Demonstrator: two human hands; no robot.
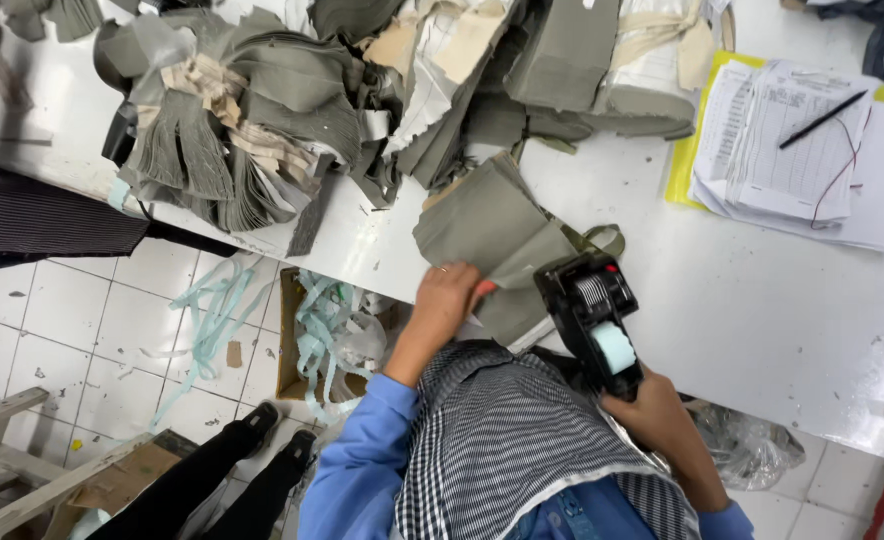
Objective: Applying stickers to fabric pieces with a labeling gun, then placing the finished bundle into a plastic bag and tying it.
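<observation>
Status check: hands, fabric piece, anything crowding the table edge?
Left hand lifting grey fabric piece at table edge. Right hand grips black label gun. Fabric pile behind; papers with pen aside.

cloth pieces: soft, matt grey-green fabric
label gun: hard black plastic, a bit shiny
table: smooth, glossy white
papers, at 2 o'clock: thin, matt
</observation>
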